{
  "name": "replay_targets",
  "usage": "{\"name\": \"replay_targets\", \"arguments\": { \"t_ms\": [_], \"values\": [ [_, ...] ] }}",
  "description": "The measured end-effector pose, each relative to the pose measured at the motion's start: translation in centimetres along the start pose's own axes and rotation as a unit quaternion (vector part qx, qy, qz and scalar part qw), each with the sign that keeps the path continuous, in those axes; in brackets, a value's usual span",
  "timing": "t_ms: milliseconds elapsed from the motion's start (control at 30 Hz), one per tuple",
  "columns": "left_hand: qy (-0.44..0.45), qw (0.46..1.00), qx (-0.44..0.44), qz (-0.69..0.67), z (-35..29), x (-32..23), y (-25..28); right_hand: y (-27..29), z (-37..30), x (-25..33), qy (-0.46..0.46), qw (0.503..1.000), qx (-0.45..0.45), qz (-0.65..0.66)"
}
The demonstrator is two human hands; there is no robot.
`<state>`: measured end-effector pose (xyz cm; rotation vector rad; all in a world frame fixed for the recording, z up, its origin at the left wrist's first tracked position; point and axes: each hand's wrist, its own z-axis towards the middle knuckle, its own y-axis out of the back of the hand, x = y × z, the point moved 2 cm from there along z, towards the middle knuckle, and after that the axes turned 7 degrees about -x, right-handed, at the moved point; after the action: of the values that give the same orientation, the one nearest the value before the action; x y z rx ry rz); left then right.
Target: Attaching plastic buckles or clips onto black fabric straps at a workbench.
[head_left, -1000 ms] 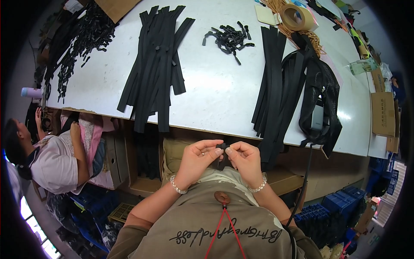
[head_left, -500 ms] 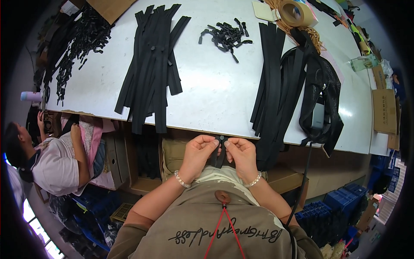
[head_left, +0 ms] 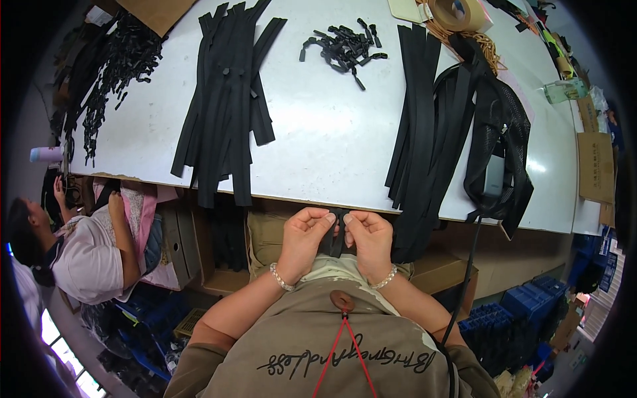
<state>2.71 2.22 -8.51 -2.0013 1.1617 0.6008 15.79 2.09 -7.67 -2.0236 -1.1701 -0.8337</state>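
Observation:
A black zipper strip (head_left: 337, 244) hangs between my hands, just off the table's front edge and in front of my body. My left hand (head_left: 305, 237) pinches its upper end from one side with thumb and forefinger. From the other side, my right hand (head_left: 369, 240) pinches the same end. The thumbs sit close together, and whatever small part lies between the fingertips is hidden. Beyond my hands on the table lie a stack of black zipper strips (head_left: 222, 113) to the left and a small heap of black zipper pulls (head_left: 348, 50) in the middle.
More black strips (head_left: 418, 119) droop over the table's front edge at right, beside a black mesh bag (head_left: 501, 152) with a grey device and a cable running toward me. A larger heap of pulls (head_left: 133, 56) lies far left. A co-worker (head_left: 86, 245) sits at left.
The small grey tip that showed above the strip between my fingertips is no longer visible. My hands stay almost in place, and the view has shifted slightly.

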Motion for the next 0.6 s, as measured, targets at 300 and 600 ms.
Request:
{"name": "replay_targets", "arguments": {
  "t_ms": [300, 600],
  "values": [
    [0.025, 0.999, -0.002, -0.039, 0.07, -0.23, 0.00, -0.08, 0.08, -0.05, 0.013, 1.000, 0.021, 0.000],
    [0.039, 0.997, -0.023, -0.062, -0.01, -0.14, -0.40, -0.22, -0.10, -0.21, -0.008, 0.999, 0.008, 0.040]
  ]
}}
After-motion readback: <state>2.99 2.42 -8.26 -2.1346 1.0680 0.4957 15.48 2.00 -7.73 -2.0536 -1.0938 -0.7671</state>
